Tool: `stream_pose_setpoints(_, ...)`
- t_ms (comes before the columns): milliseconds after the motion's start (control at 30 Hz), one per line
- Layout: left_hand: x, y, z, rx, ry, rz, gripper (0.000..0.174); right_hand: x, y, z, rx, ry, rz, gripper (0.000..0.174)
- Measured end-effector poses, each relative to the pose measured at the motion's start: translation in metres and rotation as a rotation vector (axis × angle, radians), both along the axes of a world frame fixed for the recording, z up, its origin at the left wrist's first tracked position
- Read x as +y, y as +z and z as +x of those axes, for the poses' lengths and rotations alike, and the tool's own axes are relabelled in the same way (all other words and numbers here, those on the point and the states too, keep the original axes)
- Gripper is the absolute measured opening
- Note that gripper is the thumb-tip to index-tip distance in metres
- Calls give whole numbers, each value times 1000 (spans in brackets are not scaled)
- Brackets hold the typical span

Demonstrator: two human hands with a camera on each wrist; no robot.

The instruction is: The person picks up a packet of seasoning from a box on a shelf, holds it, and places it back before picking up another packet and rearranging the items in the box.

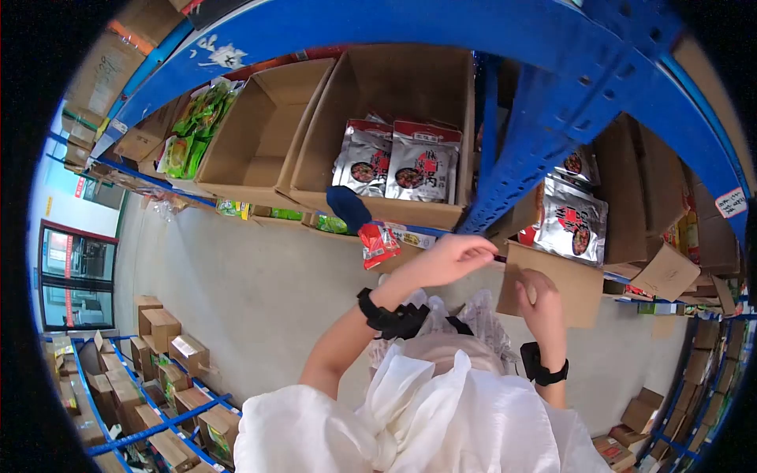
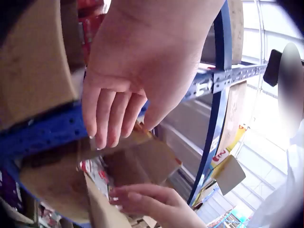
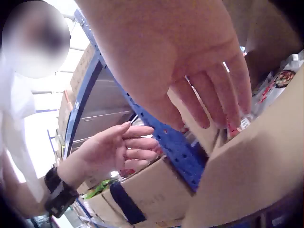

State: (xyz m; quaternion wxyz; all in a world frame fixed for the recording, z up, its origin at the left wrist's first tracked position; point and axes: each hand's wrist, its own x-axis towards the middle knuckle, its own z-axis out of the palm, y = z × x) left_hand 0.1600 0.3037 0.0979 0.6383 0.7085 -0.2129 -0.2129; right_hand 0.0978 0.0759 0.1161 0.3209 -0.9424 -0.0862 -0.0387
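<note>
My left hand (image 1: 453, 260) is held out in front of the blue shelf upright, fingers loosely extended and nothing in them. My right hand (image 1: 541, 303) is at the hanging flap (image 1: 572, 285) of the right-hand cardboard box, its fingers slightly bent and holding nothing. In the right wrist view, the fingertips of the right hand (image 3: 209, 90) are right at the box edge. Silver and red food packets (image 1: 569, 221) lie inside that box. Left of the upright, a larger box (image 1: 315, 169) contains similar silver packets (image 1: 422, 162).
A blue metal post (image 1: 524, 134) divides the boxes. Dark blue cloth (image 1: 348, 206) hangs over the larger box's front, above a red packet (image 1: 378, 244). Further left are another carton (image 1: 256, 150) and green packets (image 1: 197, 122). Low racks of boxes (image 1: 169, 394) line the floor behind.
</note>
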Motion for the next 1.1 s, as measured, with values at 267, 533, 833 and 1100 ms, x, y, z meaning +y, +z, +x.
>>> stream_pose_setpoints(267,182,-3,50,-90,365,198,27,135,26,37,-23,210,7,24)
stream_pose_setpoints(533,280,-51,109,-288,507,307,19,240,8,182,-20,327,-147,36)
stream_pose_setpoints(833,273,-48,113,-410,519,447,19,257,-89,344,153,117,-506,52)
stream_pose_setpoints(1100,272,-37,109,-324,513,504,17,242,-137,363,78,138,-557,37)
